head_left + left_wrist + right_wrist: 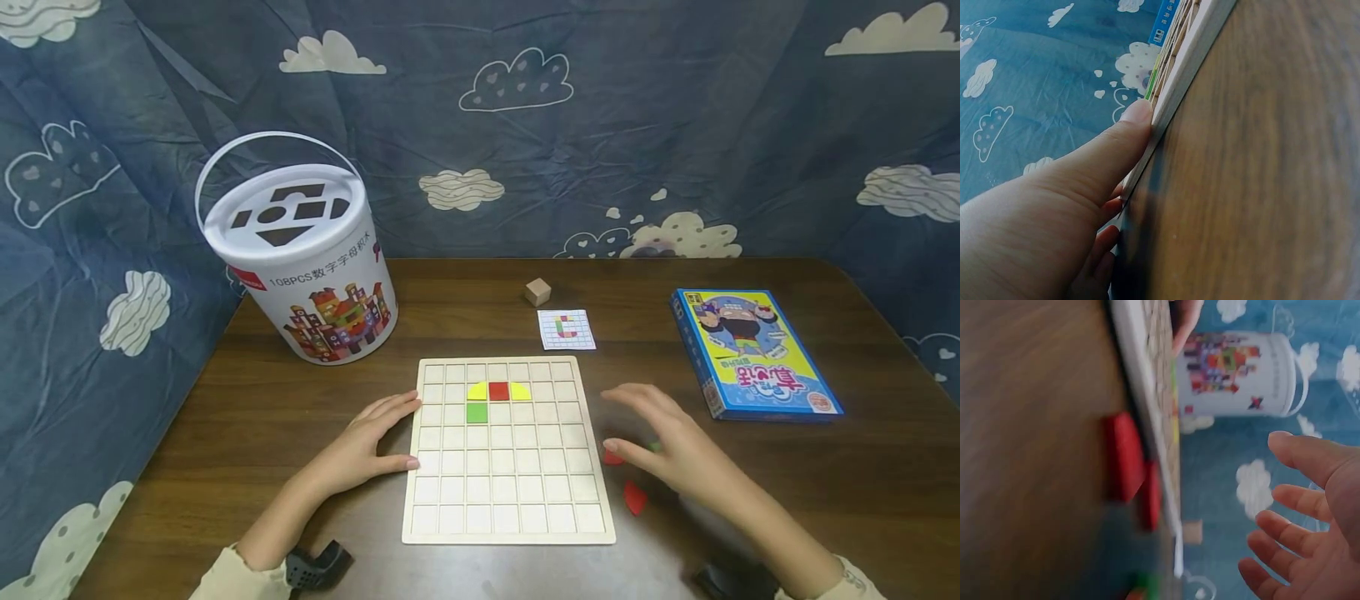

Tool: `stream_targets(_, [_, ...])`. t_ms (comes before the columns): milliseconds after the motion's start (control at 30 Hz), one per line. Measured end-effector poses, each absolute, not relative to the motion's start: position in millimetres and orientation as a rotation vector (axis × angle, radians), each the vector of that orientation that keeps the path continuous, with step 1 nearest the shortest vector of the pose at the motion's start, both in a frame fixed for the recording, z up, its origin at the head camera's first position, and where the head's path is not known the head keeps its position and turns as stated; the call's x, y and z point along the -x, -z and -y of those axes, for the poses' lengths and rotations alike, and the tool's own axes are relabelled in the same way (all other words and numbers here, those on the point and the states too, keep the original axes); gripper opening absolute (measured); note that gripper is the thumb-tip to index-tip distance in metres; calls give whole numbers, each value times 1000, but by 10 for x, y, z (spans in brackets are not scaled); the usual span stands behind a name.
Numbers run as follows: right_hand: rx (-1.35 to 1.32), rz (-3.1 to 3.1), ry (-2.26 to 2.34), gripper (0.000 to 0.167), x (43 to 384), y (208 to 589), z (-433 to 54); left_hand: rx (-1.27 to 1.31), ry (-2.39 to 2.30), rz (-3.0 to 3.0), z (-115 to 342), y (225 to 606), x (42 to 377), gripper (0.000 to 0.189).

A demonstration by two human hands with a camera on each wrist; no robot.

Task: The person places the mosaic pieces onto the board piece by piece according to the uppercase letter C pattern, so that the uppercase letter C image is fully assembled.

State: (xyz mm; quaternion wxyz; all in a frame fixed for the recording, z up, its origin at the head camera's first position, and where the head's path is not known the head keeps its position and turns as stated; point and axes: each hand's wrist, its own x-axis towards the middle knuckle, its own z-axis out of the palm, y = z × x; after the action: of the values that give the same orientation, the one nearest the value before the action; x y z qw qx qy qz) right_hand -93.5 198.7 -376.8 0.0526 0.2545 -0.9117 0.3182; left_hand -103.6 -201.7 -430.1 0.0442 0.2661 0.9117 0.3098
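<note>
A pale wooden grid board (510, 462) lies on the table. Set in its upper cells are a red square (498, 391), a yellow rounded piece (477, 392) on one side of it, another yellow piece (519, 392) on the other, and a green square (477, 412) below. My left hand (360, 442) touches the board's left edge with thumb and fingertips, fingers extended. To the right of the board my right hand (671, 442) hovers with spread fingers, holding nothing. Beneath it lie red pieces (635, 498) and a green piece (655, 447), partly hidden by the hand.
Behind the board are a small pattern card (566, 330) and a wooden cube (537, 292). A white bucket (322, 275) with a shape-sorter lid stands at the back left. A blue and yellow box (757, 354) lies to the right. Cloud-patterned cloth hangs behind the table.
</note>
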Motion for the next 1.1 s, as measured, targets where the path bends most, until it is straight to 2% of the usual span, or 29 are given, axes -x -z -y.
stream_targets(400, [-640, 2989, -935, 55, 881, 3930, -2323, -809, -942, -2776, 2010, 4294, 1043, 79])
stream_targets(667, [-820, 2953, -851, 51, 865, 3997, -2357, -790, -943, -2766, 2013, 4285, 1033, 80])
stream_targets(833, [-845, 2966, -920, 46, 856, 4001, -2337, -789, -948, -2764, 2008, 4277, 1031, 79])
stream_targets(1100, [-849, 2864, -868, 27, 869, 4050, -2308, -781, -942, -2767, 2008, 4267, 1025, 79])
